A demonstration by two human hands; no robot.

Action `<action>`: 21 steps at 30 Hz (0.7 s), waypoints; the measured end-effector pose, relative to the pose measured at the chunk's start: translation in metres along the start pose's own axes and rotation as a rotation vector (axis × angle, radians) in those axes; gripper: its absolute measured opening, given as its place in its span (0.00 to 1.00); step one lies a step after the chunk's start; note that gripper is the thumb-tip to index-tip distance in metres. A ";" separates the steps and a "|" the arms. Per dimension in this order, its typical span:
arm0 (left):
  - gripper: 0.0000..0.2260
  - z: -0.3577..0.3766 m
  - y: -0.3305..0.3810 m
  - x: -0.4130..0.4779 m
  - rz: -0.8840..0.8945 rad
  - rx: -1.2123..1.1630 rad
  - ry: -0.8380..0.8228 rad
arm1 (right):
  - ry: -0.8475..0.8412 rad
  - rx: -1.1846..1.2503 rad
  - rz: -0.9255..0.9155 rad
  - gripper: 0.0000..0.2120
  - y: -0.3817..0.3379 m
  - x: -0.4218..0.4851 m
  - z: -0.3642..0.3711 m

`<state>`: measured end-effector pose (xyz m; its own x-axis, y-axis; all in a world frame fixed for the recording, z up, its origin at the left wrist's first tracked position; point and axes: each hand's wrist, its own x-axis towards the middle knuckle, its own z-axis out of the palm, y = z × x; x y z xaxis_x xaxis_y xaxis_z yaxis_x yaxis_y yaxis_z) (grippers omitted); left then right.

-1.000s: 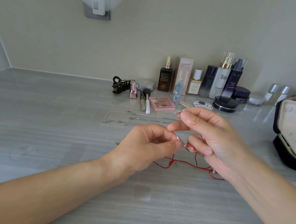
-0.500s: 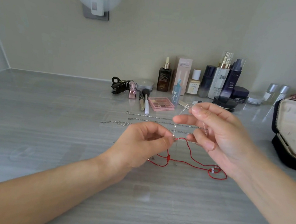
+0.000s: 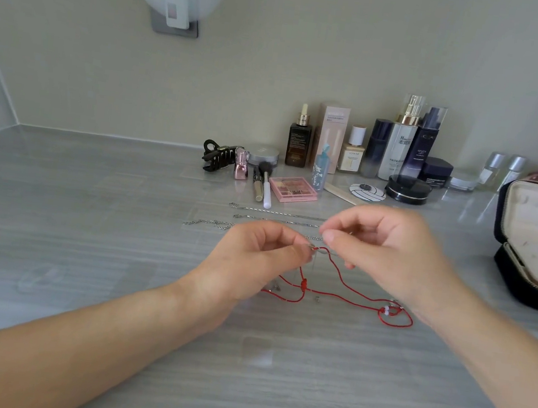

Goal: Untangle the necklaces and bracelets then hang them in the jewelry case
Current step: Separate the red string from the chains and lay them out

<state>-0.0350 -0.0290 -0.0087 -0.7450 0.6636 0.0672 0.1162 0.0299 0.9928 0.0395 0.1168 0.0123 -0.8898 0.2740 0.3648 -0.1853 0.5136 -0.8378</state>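
Above the surface (image 3: 86, 231), the red cord (image 3: 349, 288) is pinched at its raised loop in the tight grip of the left hand (image 3: 254, 256). A thin silver chain (image 3: 322, 251) beside it is pinched by the right hand (image 3: 388, 250). Behind them, other chains (image 3: 276, 212) are laid out.

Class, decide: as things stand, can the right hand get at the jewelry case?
Probably yes: the case stands open on the right hand's side, bare counter between. The hand is busy, though, pinching the tangle.
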 end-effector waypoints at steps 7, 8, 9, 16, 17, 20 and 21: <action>0.07 0.000 -0.002 0.001 -0.032 -0.004 0.020 | -0.006 -0.341 -0.169 0.06 0.004 -0.006 0.001; 0.07 0.000 -0.002 0.001 -0.035 -0.003 0.021 | -0.004 -0.361 -0.189 0.06 0.006 -0.006 0.001; 0.07 0.000 -0.002 0.001 -0.036 0.000 0.022 | -0.003 -0.379 -0.208 0.07 0.007 -0.005 0.001; 0.07 -0.002 -0.003 0.002 -0.032 0.011 0.026 | 0.037 -0.682 -0.450 0.08 0.010 -0.008 0.005; 0.07 -0.002 -0.004 0.002 -0.032 0.017 0.029 | 0.059 -0.716 -0.477 0.09 0.011 -0.008 0.005; 0.08 -0.003 -0.004 0.003 -0.029 0.028 0.026 | 0.093 -0.793 -0.513 0.09 0.014 -0.008 0.006; 0.08 -0.002 -0.004 0.003 -0.028 0.033 0.024 | 0.094 -0.798 -0.517 0.08 0.014 -0.008 0.006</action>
<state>-0.0393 -0.0289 -0.0125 -0.7635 0.6444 0.0426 0.1166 0.0727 0.9905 0.0415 0.1165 -0.0048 -0.7341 -0.0956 0.6723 -0.1761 0.9830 -0.0524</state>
